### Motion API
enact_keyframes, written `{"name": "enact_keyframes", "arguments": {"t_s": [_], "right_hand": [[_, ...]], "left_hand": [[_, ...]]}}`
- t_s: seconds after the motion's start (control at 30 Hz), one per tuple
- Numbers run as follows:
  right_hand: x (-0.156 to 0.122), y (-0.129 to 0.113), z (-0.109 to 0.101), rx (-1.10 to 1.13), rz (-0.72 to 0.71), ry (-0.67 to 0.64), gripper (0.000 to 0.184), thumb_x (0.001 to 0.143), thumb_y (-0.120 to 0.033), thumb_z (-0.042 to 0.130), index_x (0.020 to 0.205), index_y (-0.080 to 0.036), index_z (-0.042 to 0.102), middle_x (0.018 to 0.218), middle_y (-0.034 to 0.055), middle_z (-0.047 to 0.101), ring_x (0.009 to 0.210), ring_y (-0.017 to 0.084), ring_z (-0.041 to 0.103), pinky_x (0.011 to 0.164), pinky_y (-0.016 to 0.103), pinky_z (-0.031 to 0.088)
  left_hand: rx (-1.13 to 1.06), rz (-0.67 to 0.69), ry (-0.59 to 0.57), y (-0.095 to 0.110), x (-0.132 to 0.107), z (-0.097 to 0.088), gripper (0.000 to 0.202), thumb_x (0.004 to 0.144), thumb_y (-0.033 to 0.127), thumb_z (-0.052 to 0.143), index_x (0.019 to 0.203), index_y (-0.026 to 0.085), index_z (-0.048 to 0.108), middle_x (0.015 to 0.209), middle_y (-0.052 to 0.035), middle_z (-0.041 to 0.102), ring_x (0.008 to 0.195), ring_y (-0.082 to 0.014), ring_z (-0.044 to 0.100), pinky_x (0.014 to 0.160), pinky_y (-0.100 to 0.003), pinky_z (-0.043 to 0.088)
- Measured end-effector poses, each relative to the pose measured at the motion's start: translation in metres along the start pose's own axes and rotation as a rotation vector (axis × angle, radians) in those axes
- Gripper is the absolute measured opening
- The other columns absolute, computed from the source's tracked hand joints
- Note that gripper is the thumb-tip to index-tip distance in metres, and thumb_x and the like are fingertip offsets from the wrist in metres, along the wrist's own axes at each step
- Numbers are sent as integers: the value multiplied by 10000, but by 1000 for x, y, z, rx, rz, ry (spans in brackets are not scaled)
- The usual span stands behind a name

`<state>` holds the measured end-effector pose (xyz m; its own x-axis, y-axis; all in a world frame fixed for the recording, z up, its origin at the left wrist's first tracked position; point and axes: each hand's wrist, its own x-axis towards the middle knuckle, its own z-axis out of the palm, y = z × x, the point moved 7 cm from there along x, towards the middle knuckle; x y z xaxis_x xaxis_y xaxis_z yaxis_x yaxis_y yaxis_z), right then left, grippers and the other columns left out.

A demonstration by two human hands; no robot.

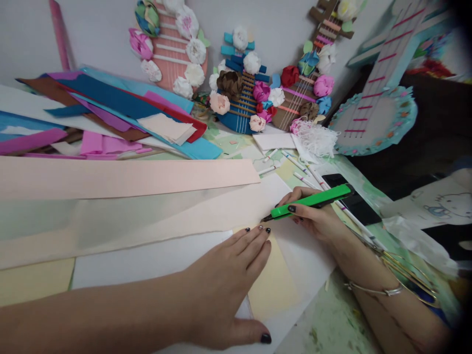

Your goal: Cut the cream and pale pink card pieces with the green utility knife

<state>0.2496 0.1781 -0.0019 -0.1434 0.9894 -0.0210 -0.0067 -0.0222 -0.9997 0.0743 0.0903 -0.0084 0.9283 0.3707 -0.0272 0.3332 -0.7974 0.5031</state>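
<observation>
My left hand (pixel 224 280) lies flat with its fingers stretched out, pressing down on white paper (pixel 147 260) and a pale yellow sheet (pixel 273 280) at the table's near edge. My right hand (pixel 313 216) is closed around a green utility knife (pixel 313 200), whose dark tip touches the paper just beyond my left fingertips. A thin bracelet (pixel 376 291) circles my right wrist. A long pale pink paper strip (pixel 125 177) lies across the table behind both hands.
A pile of coloured paper sheets (pixel 110 113) fills the back left. Guitar-shaped crafts with paper flowers (pixel 243 93) lean on the wall. A black phone (pixel 354 201), white sticks (pixel 302 177), shredded white paper (pixel 317 137) and a teal guitar cutout (pixel 376 113) lie right.
</observation>
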Motion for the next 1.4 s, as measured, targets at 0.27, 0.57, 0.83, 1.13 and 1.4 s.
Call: {"name": "enact_keyframes", "arguments": {"t_s": [0.27,0.57,0.83,1.13,1.4], "right_hand": [[-1,-2,13,153,-35,134,298,653,-453,789,752,-228,620,793,0,617,549,101,502,479,244,420],[-4,11,39,212,104,-48,199,656,-317,810,797,-194,742,684,30,692,624,164,644,566,281,500],[-7,9,41,132,75,-84,196,693,-313,792,832,-179,760,668,59,724,558,160,653,548,277,519],[-7,10,42,104,35,-104,162,749,-278,754,863,-163,751,653,47,706,559,132,635,536,232,500],[-7,11,42,119,35,-112,143,747,-274,760,853,-179,754,628,35,700,554,119,641,536,204,494]], "left_hand": [[-29,-3,5,0,1,-1,940,845,640,454,1492,13,188,1543,-230,27,1440,-370,63,1165,-517,182],[17,-3,-1,1,2,-2,960,844,653,444,1484,-14,185,1543,-242,28,1442,-364,19,1175,-501,135],[7,9,29,0,2,-3,952,844,646,459,1474,-25,216,1542,-253,81,1434,-391,74,1179,-496,139],[37,-4,-18,0,3,0,967,850,659,428,1486,-22,171,1538,-260,35,1435,-391,28,1168,-522,142],[42,-9,-20,-1,2,1,962,849,657,432,1489,-13,171,1542,-253,30,1437,-382,26,1173,-517,122]]}}
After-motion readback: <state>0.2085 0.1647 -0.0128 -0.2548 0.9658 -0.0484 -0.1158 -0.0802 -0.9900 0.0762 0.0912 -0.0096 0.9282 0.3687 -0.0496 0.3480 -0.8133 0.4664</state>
